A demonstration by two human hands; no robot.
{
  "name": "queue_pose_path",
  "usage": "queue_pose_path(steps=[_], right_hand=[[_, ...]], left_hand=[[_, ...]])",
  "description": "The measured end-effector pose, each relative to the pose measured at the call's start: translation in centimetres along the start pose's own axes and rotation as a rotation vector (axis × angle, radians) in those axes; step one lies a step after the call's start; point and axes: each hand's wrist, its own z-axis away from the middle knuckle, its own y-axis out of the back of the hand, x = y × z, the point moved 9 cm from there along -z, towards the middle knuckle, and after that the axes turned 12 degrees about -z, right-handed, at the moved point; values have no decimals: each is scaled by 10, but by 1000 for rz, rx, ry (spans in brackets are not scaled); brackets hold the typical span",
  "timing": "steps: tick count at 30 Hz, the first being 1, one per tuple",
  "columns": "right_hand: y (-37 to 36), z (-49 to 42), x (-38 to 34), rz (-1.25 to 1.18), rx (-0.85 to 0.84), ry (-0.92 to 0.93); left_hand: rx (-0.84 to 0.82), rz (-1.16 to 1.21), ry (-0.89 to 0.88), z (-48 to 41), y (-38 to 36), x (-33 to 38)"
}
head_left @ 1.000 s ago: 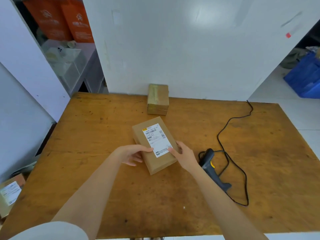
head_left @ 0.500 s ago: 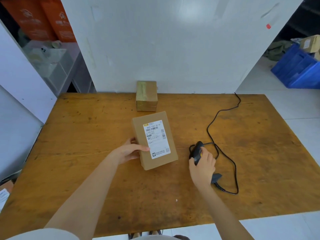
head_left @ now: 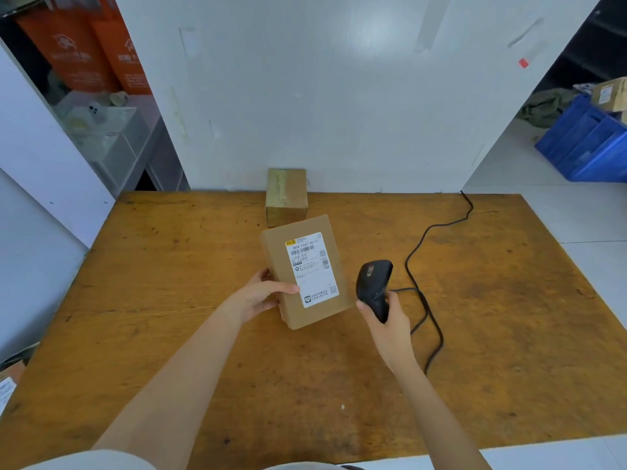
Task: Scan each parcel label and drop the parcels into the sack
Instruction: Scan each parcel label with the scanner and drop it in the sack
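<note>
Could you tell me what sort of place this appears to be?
Probably a parcel sorting or dispatch room: a labelled parcel held beside a corded scanner over a wooden table, and blue crates with another box nearby.

Parcel depot or stockroom, worn wooden table [head_left: 169, 334], blue crates [head_left: 590, 147] holding boxes, orange courier bags [head_left: 84, 52]

Tabletop [head_left: 176, 300]: worn wood, matt, orange-brown, scuffed with dark stains. Parcel [head_left: 305, 271]: matt brown cardboard, smooth, with a white paper label [head_left: 311, 268]. Small box [head_left: 286, 196] at the tabletop's far edge: cardboard under glossy tape. Scanner [head_left: 373, 286]: black plastic, slight sheen; cable [head_left: 424, 239] black, rubbery. Wall [head_left: 322, 89]: white, smooth, faintly glossy.
</note>
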Motion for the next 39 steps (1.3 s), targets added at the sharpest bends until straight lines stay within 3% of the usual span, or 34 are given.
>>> queue_pose_path(steps=[3,8,30,35,39], right_hand=[[-20,11,-46,-213,-136,78],[-58,33,-87,-289,-319,125],[-66,34,-74,-193,-173,78],[-31,6,-32,29,54,72],[-21,-16,21,546,11,-53]], left_hand=[[41,31,-23,-4,0,8],[48,-1,-38,-6,-2,15],[70,-22,-17,-11,3,12],[113,-6,-19,-3,16,11],[172,6,-4,9,33,6]])
